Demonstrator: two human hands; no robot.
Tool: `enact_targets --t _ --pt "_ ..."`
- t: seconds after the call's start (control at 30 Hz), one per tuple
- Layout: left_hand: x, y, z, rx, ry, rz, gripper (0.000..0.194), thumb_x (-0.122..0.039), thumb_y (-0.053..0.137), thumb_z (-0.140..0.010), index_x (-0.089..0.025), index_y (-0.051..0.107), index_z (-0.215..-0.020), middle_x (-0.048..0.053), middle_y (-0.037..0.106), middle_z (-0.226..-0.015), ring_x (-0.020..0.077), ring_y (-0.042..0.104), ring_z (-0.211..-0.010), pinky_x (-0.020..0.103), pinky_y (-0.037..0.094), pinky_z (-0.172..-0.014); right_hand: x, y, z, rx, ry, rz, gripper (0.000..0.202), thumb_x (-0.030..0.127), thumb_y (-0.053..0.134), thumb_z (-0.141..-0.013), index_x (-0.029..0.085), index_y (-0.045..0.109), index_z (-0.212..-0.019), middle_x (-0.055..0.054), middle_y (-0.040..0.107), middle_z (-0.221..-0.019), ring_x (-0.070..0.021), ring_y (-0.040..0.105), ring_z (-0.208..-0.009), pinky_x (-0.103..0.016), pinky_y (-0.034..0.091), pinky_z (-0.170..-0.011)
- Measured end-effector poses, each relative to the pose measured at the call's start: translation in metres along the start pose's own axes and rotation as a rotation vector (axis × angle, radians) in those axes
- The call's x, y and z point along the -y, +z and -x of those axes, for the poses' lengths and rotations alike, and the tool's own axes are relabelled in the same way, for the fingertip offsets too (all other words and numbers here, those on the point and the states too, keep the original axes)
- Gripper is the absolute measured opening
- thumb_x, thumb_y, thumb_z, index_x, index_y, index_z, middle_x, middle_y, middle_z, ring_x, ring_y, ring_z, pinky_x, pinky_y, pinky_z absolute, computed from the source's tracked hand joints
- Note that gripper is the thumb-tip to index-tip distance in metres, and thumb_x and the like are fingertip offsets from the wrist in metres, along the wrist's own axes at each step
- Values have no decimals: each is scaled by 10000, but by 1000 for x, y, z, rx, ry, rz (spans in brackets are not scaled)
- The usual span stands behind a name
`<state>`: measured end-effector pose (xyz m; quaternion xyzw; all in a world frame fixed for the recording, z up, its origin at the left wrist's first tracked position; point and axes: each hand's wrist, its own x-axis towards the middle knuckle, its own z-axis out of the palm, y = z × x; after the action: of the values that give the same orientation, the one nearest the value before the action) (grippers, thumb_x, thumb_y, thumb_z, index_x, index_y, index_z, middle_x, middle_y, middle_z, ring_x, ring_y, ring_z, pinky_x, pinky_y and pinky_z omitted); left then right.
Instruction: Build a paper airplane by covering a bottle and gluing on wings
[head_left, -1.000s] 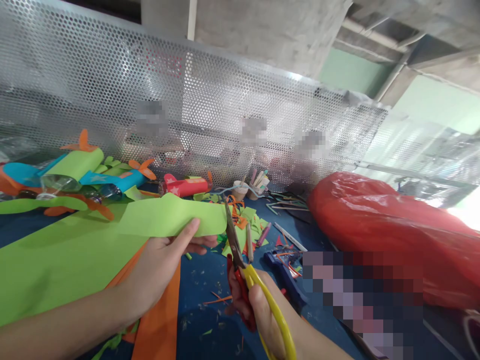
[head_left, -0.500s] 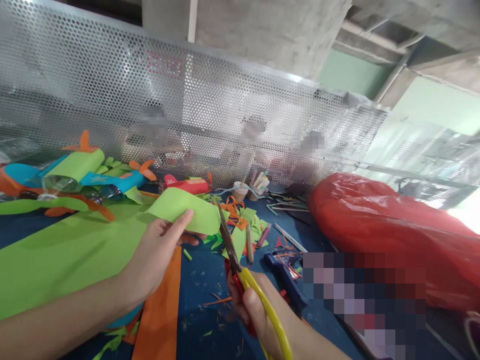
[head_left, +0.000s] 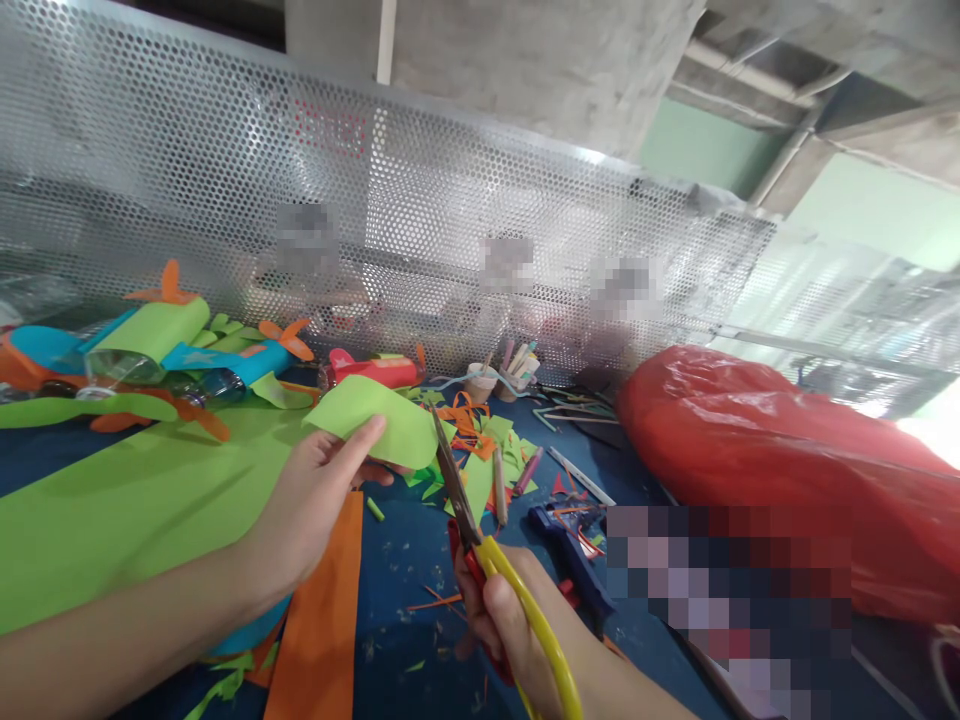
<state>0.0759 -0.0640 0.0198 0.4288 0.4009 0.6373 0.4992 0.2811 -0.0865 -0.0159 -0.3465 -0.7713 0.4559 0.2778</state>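
A light green paper piece (head_left: pixel 379 420) with a rounded right end is pinched between the thumb and fingers of my left hand (head_left: pixel 319 490). My right hand (head_left: pixel 517 610) is wrapped round scissors (head_left: pixel 459 492) with one yellow and one red handle. The blades point up and left, close beside the paper's right edge; whether they touch it I cannot tell. Under my left arm lies a large green sheet (head_left: pixel 150 500), with an orange strip (head_left: pixel 319 620) to its right. Green and orange scraps (head_left: pixel 487 450) lie behind the scissors.
Paper-wrapped bottles (head_left: pixel 146 335) with orange propeller shapes stand at the back left. Two cups of pens (head_left: pixel 517 375) are at the back. A blue glue gun (head_left: pixel 574 560) lies right of my right hand, and a big red plastic bag (head_left: pixel 765 460) fills the right. Behind is a perforated metal screen (head_left: pixel 450 220).
The green paper's right end now looks rounded where it had a corner, and its left end has tilted slightly. Both hands have barely moved.
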Motion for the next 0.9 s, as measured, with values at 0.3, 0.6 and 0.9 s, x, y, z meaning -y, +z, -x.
enact_targets --t 0.3,0.6,0.9 --pt "-1 -3 -3 -15 18 26 180 -328 663 -827 -188 728 -919 14 758 -844 200 667 -787 258 517 -629 -1 3 -4 2 -5 -67 590 781 295 -811 209 400 -714 90 316 -494 -50 337 -343 -236 482 -418" --pt "0 -5 -9 -14 94 60 155 -316 656 -846 -175 697 -899 -16 746 -784 159 667 -734 230 513 -640 0 2 -5 41 37 -106 600 807 337 -772 213 376 -698 96 291 -508 -39 300 -345 -257 499 -417" --pt "7 -16 -21 -56 243 -107 167 -365 676 -807 -201 677 -843 -12 696 -792 177 632 -767 261 499 -674 4 3 -3 11 31 -20 613 799 269 -799 202 388 -729 53 368 -594 -53 370 -393 -236 462 -434"
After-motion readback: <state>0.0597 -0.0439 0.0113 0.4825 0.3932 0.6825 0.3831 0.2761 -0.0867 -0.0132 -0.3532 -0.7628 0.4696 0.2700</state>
